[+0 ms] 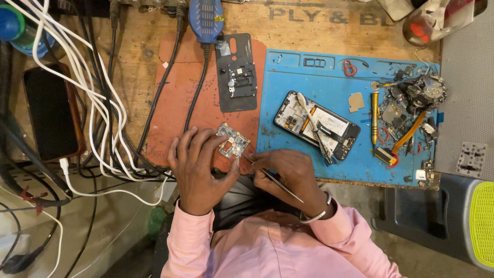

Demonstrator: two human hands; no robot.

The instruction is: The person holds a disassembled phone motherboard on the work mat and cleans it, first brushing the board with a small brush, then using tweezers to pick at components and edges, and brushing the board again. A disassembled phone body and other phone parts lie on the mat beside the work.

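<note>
Under left hand: circuit board partly hidden.

A small circuit board, tilted, lies on the red mat; thin metal tweezers touch its edge

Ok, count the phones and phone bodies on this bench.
3: a dark phone at left, a black back frame on the red mat, an opened phone on the blue mat. More may hide in the scrap pile.
</note>
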